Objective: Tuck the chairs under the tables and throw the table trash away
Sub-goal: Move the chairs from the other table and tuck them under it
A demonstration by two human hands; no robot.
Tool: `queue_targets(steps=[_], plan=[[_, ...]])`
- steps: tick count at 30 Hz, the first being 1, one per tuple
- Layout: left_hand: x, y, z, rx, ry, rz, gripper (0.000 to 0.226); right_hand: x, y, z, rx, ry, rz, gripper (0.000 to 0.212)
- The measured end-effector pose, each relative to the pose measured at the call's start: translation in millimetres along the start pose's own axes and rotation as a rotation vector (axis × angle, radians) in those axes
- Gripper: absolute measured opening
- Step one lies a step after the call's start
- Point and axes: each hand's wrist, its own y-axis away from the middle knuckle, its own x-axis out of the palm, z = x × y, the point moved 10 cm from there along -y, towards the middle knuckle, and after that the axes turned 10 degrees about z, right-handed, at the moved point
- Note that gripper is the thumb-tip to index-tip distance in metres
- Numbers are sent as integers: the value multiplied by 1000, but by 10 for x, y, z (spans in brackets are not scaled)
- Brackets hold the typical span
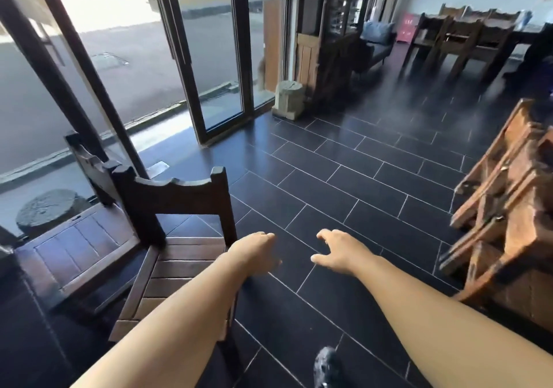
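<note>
A dark wooden chair (179,238) with a slatted seat stands at the lower left, its backrest towards the window. A second dark chair (80,238) sits just left of it. My left hand (254,253) hovers over the right edge of the slatted seat, fingers curled downward, holding nothing. My right hand (338,251) is out over the dark tiled floor, fingers spread and empty. No trash shows in view. A dark table with several chairs (460,37) tucked around it stands at the far right back.
Glass sliding doors (209,58) fill the left and back. A stone block (288,99) stands by the door frame, a tall wooden shelf (332,28) behind it, and a blue sofa (377,43). Light wooden furniture (508,208) crowds the right edge. My shoe (327,369) is at the bottom.
</note>
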Motion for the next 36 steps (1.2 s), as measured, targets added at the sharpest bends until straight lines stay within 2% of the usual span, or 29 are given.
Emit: queue_targets(steps=[10,18,28,36], plan=[[-1117,-1756,340,-144,90,-65,57,-1386,-1989,-243,-112,73,28,65],[-1940,-2703,609,-248,144,-108,52,-2183,-3242,-46,-219,172,123,66],[-2477,-3435,1726,-426,255,-107,61,-2830,-4729,988,-389,335,166,69],[-3052,-4091,2963,-548,439,-140,63,-3167,-5982,2213,-498,495,233,67]])
